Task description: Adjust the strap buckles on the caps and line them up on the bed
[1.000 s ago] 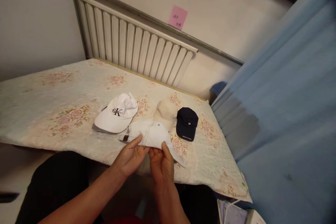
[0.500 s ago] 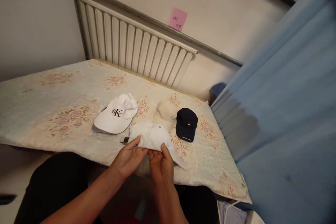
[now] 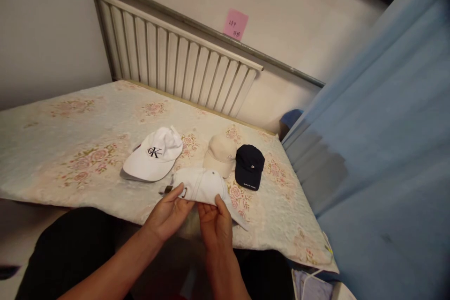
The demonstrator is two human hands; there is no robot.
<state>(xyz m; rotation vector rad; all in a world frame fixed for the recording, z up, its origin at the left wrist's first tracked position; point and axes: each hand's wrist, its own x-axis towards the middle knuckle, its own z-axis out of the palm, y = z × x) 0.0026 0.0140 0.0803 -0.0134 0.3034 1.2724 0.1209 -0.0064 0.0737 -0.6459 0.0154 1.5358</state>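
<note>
A plain white cap (image 3: 206, 185) lies near the front edge of the flowered bed cover (image 3: 70, 150). My left hand (image 3: 167, 213) pinches its lower rim by the strap buckle. My right hand (image 3: 216, 222) grips the rim just right of that, thumb on top. Behind it to the left sits a white cap with a black logo (image 3: 153, 154). A beige cap (image 3: 220, 154) and a dark navy cap (image 3: 249, 166) lie side by side behind it to the right.
A white radiator (image 3: 176, 63) runs along the far wall under a pink sticky note (image 3: 235, 24). A blue curtain (image 3: 379, 150) hangs close on the right. Loose items lie on the floor at lower right (image 3: 311, 286).
Both hands have shifted slightly along the plain white cap's rim, and the strap end is tucked nearer my left fingers. The other caps have not moved.
</note>
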